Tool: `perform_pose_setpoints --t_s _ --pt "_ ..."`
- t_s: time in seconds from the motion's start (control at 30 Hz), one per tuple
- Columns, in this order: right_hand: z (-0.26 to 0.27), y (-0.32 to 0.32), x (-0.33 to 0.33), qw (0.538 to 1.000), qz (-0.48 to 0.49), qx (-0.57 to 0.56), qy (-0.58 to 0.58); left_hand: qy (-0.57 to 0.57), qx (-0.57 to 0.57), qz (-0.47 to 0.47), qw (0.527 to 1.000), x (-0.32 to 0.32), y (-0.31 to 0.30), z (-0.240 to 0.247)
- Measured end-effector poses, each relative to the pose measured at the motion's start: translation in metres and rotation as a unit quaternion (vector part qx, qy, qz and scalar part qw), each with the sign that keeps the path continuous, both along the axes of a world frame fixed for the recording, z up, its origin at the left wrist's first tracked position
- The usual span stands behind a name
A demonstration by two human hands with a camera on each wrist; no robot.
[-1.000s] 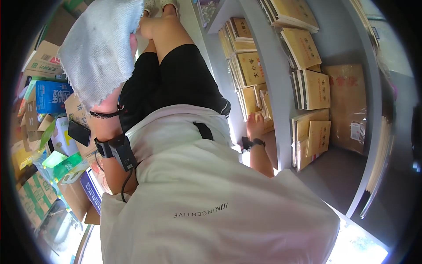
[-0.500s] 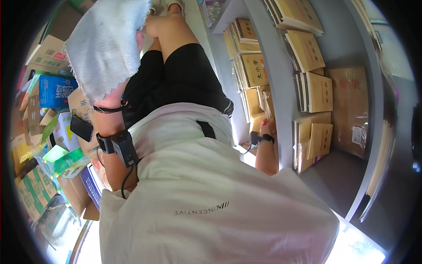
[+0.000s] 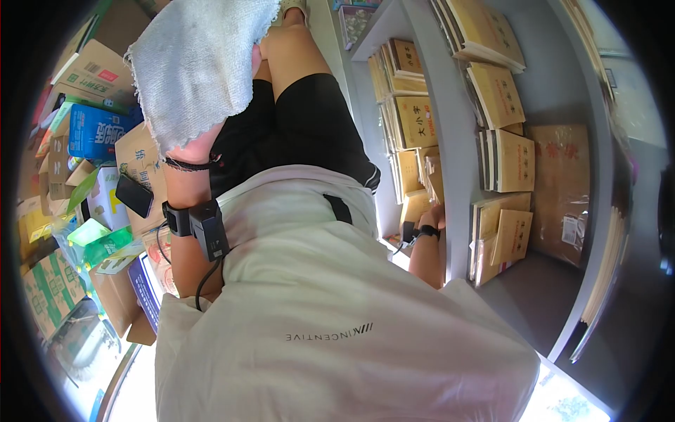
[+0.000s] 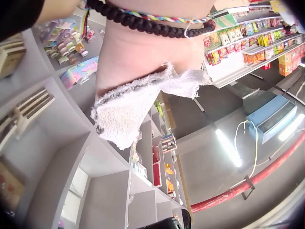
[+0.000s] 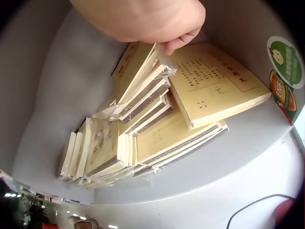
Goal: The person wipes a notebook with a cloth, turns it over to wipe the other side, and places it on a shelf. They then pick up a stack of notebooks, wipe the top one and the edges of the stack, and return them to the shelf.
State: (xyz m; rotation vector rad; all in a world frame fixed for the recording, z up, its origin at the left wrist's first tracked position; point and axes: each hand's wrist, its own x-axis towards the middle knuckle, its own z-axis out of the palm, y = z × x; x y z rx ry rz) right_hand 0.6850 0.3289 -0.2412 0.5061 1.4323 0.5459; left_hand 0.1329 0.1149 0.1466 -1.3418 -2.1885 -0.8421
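Observation:
A pale grey-blue terry cloth (image 3: 200, 63) with frayed edges covers my left hand (image 3: 191, 150), its fingers mostly hidden. In the left wrist view the cloth (image 4: 126, 114) wraps the palm below a black braided bracelet. My right hand (image 3: 439, 214) reaches into a grey shelf compartment. The right wrist view shows that hand (image 5: 157, 21) with curled fingers at the top of a tilted, plastic-wrapped pack of exercise books (image 5: 150, 78). Beside it lies a tan exercise book (image 5: 214, 81) with printed characters; more packs (image 5: 102, 143) lean together on the left.
Grey shelf dividers (image 3: 460, 162) stand between stacks of tan exercise books (image 3: 517, 158) and a brown carton (image 3: 559, 183). On my left are piled cardboard boxes (image 3: 95, 74), a blue box (image 3: 98, 132) and a phone (image 3: 134, 195). Snack shelves (image 4: 248, 40) show farther off.
My right hand has moved deeper into the shelf compartment, among the exercise books. The cloth and left hand have shifted right in the head view, along with the surroundings.

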Motion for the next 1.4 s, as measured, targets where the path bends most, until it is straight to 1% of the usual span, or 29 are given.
perform_pose_setpoints --t_s 0.03,0.13,0.3,0.43,0.57,0.63,0.67,0.73,0.77,0.83,0.93,1.07,1.13,1.17,1.2,1.23,1.27,1.33,1.37,1.4 --pt "0.0 -0.007 0.005 1.0 0.008 -0.001 -0.008 -0.04 -0.01 -0.009 0.999 0.0 0.0 0.001" --pt "0.004 -0.015 0.018 0.999 0.033 -0.005 -0.031 -0.034 -0.007 -0.007 0.999 0.0 0.0 0.002" --pt "0.011 -0.003 0.037 0.995 0.071 -0.015 -0.072 -0.025 -0.003 -0.007 1.0 0.0 0.002 0.003" --pt "0.007 0.023 0.029 0.989 0.102 -0.023 -0.105 -0.017 0.0 -0.005 1.0 0.001 0.002 0.002" --pt "0.001 0.035 0.019 0.981 0.138 -0.031 -0.135 -0.007 0.002 0.001 1.0 0.001 0.001 0.003" --pt "-0.003 0.054 0.014 0.976 0.155 -0.034 -0.149 -0.001 0.004 0.003 1.0 0.0 0.0 0.004" --pt "-0.005 0.05 0.01 0.974 0.161 -0.036 -0.156 0.0 0.004 0.002 1.0 -0.001 -0.001 0.003" --pt "-0.009 0.052 -0.002 0.969 0.175 -0.039 -0.171 0.125 -0.042 0.022 0.991 -0.005 -0.003 -0.001" --pt "-0.012 0.052 -0.01 0.966 0.183 -0.04 -0.179 0.125 -0.042 0.021 0.991 -0.003 -0.003 0.0" --pt "-0.015 0.049 -0.022 0.96 0.199 -0.042 -0.195 0.014 0.012 -0.019 1.0 0.001 -0.001 0.004" --pt "-0.016 0.051 -0.025 0.949 0.223 -0.047 -0.218 0.009 -0.002 -0.025 1.0 -0.001 -0.003 0.001" --pt "-0.011 0.06 -0.007 0.934 0.253 -0.054 -0.248 0.001 -0.022 -0.036 0.999 -0.005 -0.003 -0.008" --pt "-0.01 0.061 -0.006 0.925 0.268 -0.056 -0.264 0.075 -0.037 -0.003 0.997 -0.006 -0.002 -0.012" --pt "-0.011 0.059 -0.005 0.92 0.277 -0.056 -0.271 0.074 -0.037 -0.001 0.997 -0.006 -0.002 -0.012" --pt "-0.01 0.059 -0.003 0.915 0.286 -0.057 -0.279 -0.027 0.001 -0.04 0.999 -0.006 -0.002 -0.011" --pt "-0.007 0.06 0.001 0.91 0.294 -0.058 -0.286 -0.127 0.039 -0.077 0.988 -0.007 -0.003 -0.01" --pt "-0.009 0.054 0.0 0.905 0.303 -0.058 -0.293 -0.126 0.04 -0.076 0.988 -0.006 -0.003 -0.008" --pt "-0.009 0.046 0.002 0.895 0.318 -0.061 -0.307 0.014 0.011 -0.03 0.999 0.0 -0.002 -0.002" --pt "-0.011 0.046 0.001 0.89 0.325 -0.062 -0.313 0.015 0.011 -0.03 0.999 0.001 -0.003 0.0" --pt "-0.013 0.046 -0.002 0.885 0.333 -0.063 -0.32 -0.042 0.023 -0.063 0.997 0.002 -0.004 0.002"
